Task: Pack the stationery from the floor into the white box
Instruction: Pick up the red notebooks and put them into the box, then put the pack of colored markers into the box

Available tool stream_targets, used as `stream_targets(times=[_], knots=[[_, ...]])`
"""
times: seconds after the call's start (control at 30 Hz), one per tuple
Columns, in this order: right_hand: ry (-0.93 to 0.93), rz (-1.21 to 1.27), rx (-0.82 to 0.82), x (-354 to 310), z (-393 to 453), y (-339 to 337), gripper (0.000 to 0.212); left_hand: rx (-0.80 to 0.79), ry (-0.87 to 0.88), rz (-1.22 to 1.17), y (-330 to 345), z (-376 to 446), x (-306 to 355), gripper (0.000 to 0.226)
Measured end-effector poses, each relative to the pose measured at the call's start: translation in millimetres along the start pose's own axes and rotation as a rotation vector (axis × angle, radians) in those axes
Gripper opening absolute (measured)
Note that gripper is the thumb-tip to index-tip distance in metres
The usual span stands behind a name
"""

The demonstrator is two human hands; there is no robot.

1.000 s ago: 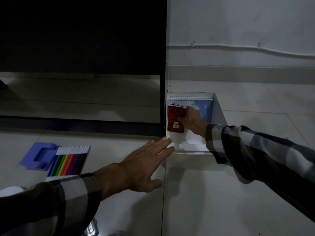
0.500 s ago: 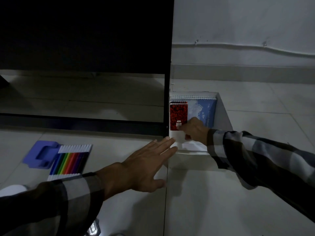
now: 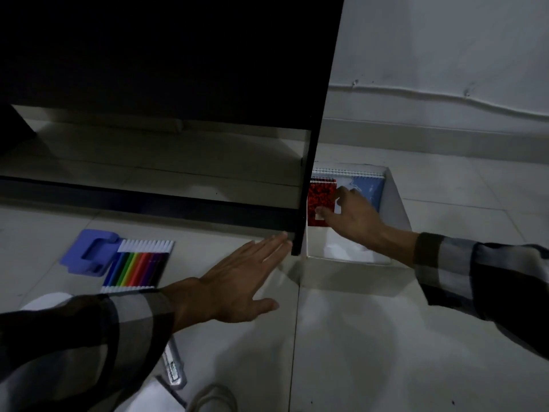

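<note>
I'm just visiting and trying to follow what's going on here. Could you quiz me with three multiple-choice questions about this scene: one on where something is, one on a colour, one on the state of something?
1. Where is the pack of coloured markers?
A. Inside the white box
B. On the floor, next to the purple plastic item
C. In the person's left hand

2. What colour is the small notebook in the white box?
A. Red
B. Green
C. Yellow

3. What is the left hand doing?
A. Gripping a marker
B. Lifting the box
C. Spread open, holding nothing

Answers:
1. B, the pack lies on the floor tiles beside the purple plastic item, well left of the box.
2. A, its cover is red with dark speckles, next to a blue notebook.
3. C, the fingers are stretched flat, while the right hand reaches into the box at the red notebook.
</note>
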State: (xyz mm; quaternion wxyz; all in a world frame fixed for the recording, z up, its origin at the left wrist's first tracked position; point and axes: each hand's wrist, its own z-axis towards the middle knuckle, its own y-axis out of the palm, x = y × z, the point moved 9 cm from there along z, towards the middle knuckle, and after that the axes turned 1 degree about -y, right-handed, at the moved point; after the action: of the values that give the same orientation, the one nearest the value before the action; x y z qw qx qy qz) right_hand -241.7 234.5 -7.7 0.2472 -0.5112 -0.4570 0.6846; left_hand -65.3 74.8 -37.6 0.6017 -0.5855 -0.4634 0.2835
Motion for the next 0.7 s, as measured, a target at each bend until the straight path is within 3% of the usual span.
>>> stream_targets(times=[0.17,0.23,0.43,0.57,0.7], knots=[[-0.314,0.079,0.276,-55.7,-57.9,-34.3,0.022,-0.057,-0.077,0.028,5.6,-27.6,-33.5,0.104],[-0.497,0.079,0.292,-83.2,-79.9,-36.6,0.015,-0.064,-0.137,0.023,6.1,-37.8,-49.2,0.105],[-0.733,-0.002,0.059,-141.5,-107.6,9.6,0.025,-0.093,-0.335,-0.017,11.4,-69.4,-93.9,0.106],[-0.763,0.010,-0.102,-168.0,-112.3,46.3,0.032,-0.115,-0.432,0.046,14.4,-97.5,-124.3,0.107],[-0.726,0.038,-0.205,-184.7,-106.7,85.5,0.036,-0.120,-0.634,-0.010,13.4,-124.5,-165.6,0.106]])
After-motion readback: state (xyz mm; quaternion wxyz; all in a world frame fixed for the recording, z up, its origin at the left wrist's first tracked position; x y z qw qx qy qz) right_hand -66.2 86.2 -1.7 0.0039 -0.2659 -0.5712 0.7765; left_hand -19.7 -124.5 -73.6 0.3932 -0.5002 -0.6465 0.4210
